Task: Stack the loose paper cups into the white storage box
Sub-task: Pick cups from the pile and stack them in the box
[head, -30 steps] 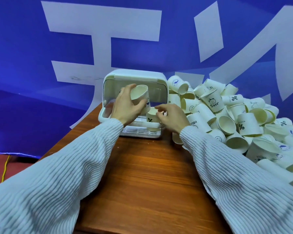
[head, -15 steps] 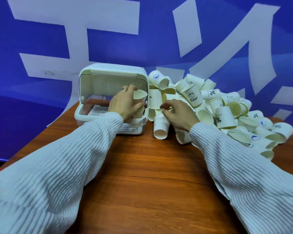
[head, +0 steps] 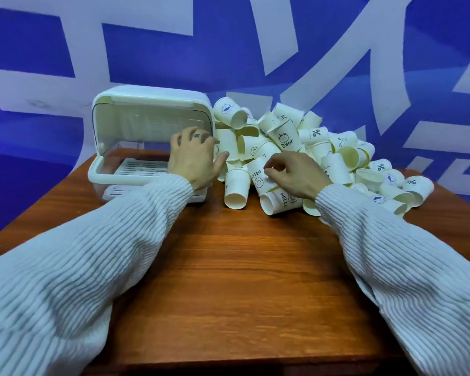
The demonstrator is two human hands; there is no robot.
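Note:
The white storage box stands open at the table's back left, lid raised, a slotted tray inside. My left hand reaches into its right end, fingers curled over a paper cup that is almost wholly hidden; only a bit of blue print shows between the fingers. Right of the box lies a big heap of loose paper cups. My right hand rests at the heap's front and pinches a tilted cup printed HELLO between thumb and fingertips.
The wooden table runs toward me between my sleeves. A cup on its side and another HELLO cup lie at the heap's near edge. A blue banner with white shapes hangs behind.
My left hand has lowered its cup from in front of the box into the box's right end. My right hand left the box front and took hold of a HELLO cup in the heap.

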